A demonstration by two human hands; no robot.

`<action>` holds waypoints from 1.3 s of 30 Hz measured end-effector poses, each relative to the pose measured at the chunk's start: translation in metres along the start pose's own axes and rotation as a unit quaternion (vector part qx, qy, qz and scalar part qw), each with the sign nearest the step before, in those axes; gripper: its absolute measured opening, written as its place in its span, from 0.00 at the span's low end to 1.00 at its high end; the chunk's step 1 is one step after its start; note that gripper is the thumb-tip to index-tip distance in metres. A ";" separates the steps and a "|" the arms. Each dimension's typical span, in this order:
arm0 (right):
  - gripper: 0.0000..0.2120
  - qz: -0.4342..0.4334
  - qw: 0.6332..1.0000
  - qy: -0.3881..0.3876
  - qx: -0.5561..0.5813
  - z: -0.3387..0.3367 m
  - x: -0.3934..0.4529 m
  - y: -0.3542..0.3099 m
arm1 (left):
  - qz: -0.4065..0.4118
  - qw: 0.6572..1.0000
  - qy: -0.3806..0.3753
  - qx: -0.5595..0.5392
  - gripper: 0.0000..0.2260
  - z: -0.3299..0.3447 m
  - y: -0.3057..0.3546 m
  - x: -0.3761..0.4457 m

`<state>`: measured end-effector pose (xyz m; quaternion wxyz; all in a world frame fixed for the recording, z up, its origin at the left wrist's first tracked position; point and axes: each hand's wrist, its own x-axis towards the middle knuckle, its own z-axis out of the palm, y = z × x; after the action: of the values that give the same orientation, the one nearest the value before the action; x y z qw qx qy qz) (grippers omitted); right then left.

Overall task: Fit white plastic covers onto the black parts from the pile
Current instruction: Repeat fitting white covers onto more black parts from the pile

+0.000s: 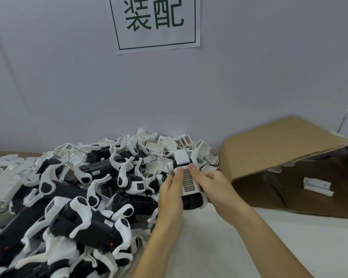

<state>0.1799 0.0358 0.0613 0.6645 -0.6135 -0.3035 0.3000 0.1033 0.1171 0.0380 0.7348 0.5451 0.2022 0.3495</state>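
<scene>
I hold one black part (191,202) between both hands just right of the pile. A white plastic cover (189,180) with a perforated grille lies on top of it. My left hand (170,194) grips its left side, thumb pressed on the cover's upper edge. My right hand (213,186) grips the right side, thumb on the cover beside the other. The pile (72,197) of black parts with white curved pieces fills the left of the table. Loose white covers (169,145) lie heaped at the back against the wall.
An open cardboard box (279,149) lies on its side at the right, with a white piece (317,186) inside. A grey wall with a paper sign (155,23) stands right behind the pile. The white table surface (219,247) shows under my forearms.
</scene>
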 end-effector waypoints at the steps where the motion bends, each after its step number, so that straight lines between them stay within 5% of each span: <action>1: 0.23 0.003 1.000 0.001 0.007 0.001 0.000 0.000 | 0.002 1.000 0.000 -0.001 0.16 0.000 0.000 0.000; 7: 0.26 -0.044 0.996 0.069 -0.029 0.009 -0.002 0.006 | 0.033 0.999 -0.016 0.035 0.19 -0.004 -0.002 0.002; 17: 0.18 0.009 1.000 0.012 -0.025 -0.002 -0.003 0.003 | -0.047 0.999 -0.012 0.012 0.15 -0.002 -0.007 0.007; 24: 0.16 -0.043 0.997 0.043 -0.041 -0.003 0.000 0.009 | 0.008 0.999 -0.015 0.049 0.15 -0.003 -0.009 0.003; 30: 0.22 -0.010 0.999 -0.006 -0.032 -0.010 0.002 0.005 | -0.064 0.994 -0.060 -0.057 0.19 -0.003 0.000 0.001; 35: 0.11 -0.017 0.998 -0.034 -0.041 -0.020 0.000 0.009 | -0.044 0.995 -0.091 -0.021 0.13 -0.004 -0.005 0.000; 39: 0.11 -0.029 0.996 -0.046 -0.066 -0.025 -0.001 0.008 | -0.027 0.995 -0.101 0.005 0.13 -0.005 -0.005 0.000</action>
<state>0.1982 0.0203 0.0517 0.6162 -0.6327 -0.3707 0.2874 0.1011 0.1192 0.0314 0.7578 0.5757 0.1434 0.2716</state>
